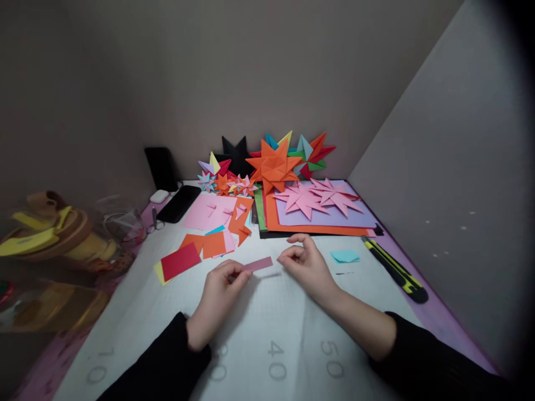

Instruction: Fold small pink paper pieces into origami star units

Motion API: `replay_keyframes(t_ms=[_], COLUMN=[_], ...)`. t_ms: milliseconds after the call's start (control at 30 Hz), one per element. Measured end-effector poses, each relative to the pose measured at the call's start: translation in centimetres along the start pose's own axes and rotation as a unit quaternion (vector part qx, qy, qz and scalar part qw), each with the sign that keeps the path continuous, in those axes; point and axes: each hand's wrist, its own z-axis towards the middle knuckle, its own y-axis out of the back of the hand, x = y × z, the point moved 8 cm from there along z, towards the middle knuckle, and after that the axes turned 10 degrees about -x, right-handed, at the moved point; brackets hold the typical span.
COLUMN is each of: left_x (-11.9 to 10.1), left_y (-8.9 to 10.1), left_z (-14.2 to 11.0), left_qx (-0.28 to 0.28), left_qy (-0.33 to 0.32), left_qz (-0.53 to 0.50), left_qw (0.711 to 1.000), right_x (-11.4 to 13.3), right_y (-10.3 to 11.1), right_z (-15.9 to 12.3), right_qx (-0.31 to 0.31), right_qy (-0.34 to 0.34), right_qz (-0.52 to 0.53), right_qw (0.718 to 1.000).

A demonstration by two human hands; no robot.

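Observation:
My left hand (223, 295) pinches the left end of a small mauve-pink paper strip (259, 264) between thumb and fingers, just above the white gridded mat (251, 334). Just beyond the strip's right end is my right hand (311, 270), its fingers loosely curled and the index raised apart from the thumb. No paper shows in it. A folded light-blue paper (345, 256) lies to its right. Left of my left hand, a red paper rectangle (181, 261) overlaps a yellow sheet (161, 274), with orange pieces (214, 245) behind.
Folded paper stars, including a large orange one (276, 167) and pink ones (303, 199), stand or lie at the back. A yellow-black cutter knife (397, 272) rests at right. Phones (180, 204), small scissors (155, 220) and jars (54, 234) are at left.

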Motion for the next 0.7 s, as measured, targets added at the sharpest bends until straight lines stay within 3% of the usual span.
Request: replay_keyframes(t_ms=[267, 700], left_x=[-0.4, -1.0], left_y=[0.2, 0.6], left_z=[-0.3, -1.0], left_qx=[-0.028, -0.056], left_qy=[-0.075, -0.171], left_qz=[0.016, 0.025], left_qw=[0.997, 0.983], right_x=[-0.8, -1.5], right_y=[-1.7, -2.2], right_z=[-0.9, -1.6], right_qx=[0.09, 0.129], right_qy=[-0.047, -0.134], right_qz=[0.065, 0.125], right_qw=[0.993, 0.974])
